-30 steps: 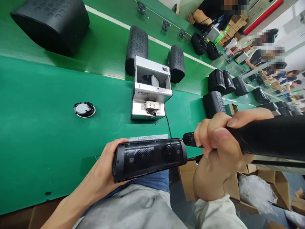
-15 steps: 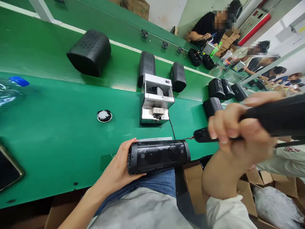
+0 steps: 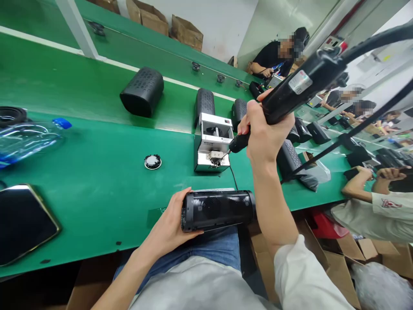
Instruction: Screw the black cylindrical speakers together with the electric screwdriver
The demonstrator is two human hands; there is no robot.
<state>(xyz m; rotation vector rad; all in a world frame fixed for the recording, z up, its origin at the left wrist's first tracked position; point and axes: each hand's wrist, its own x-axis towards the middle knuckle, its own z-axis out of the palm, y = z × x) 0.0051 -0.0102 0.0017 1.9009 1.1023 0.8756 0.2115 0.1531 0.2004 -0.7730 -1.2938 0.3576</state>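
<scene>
My left hand grips the left end of a black speaker housing, which lies on its side at the bench's front edge. My right hand is closed around a black electric screwdriver with a cable leading off its upper end. The screwdriver's bit reaches the front of a silver screw feeder, near its metal pick-up block. Whether a screw sits on the bit is too small to tell.
On the green bench are a small round part, a phone and a plastic bottle. Behind stand black speaker shells. A co-worker's arm is at right, above cardboard boxes.
My right hand has swung the screwdriver left and away from the speaker housing to the front of the screw feeder. My left hand still holds the housing.
</scene>
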